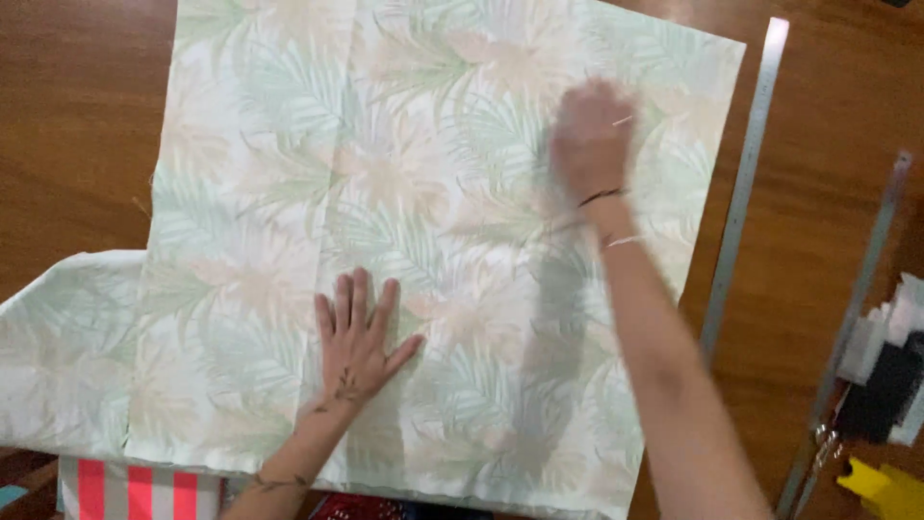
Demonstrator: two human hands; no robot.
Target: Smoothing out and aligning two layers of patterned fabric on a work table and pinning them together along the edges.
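Note:
A large piece of pale fabric printed with green and peach palm leaves lies spread flat on a brown wooden table. My left hand presses flat on the cloth near its lower middle, fingers spread. My right hand reaches further out over the upper right part of the cloth; it is blurred by motion and its palm faces down on the fabric. A dark band circles that wrist.
A long metal ruler lies just right of the fabric, and a second metal bar lies further right. White and black items and a yellow object sit at the right edge. Red-and-white striped cloth shows below.

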